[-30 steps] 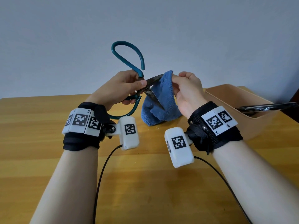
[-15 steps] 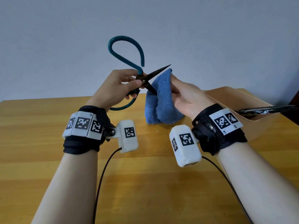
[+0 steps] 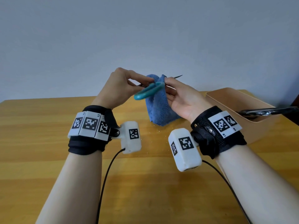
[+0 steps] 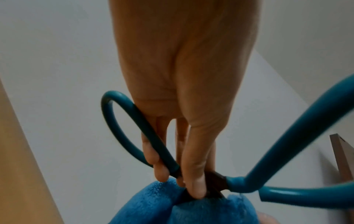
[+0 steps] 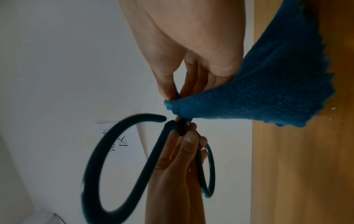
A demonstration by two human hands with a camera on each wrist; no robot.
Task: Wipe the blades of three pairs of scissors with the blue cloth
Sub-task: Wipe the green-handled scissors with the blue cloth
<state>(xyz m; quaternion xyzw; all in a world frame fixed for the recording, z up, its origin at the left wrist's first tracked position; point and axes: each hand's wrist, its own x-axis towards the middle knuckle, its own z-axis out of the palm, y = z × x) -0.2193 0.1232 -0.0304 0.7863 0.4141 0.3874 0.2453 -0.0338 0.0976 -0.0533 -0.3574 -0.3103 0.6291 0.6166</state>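
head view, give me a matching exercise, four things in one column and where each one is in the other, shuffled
Things:
1. blue cloth
2. teal-handled scissors
3. tan bin
4. dark scissors

Places:
A. lying across the bin's rim
B. pinched by the left hand near the pivot
C. standing on the table at the right
D. held up by the right hand, lower end on the table

Pairs: 1-D, 2-B, 3-C, 4-A
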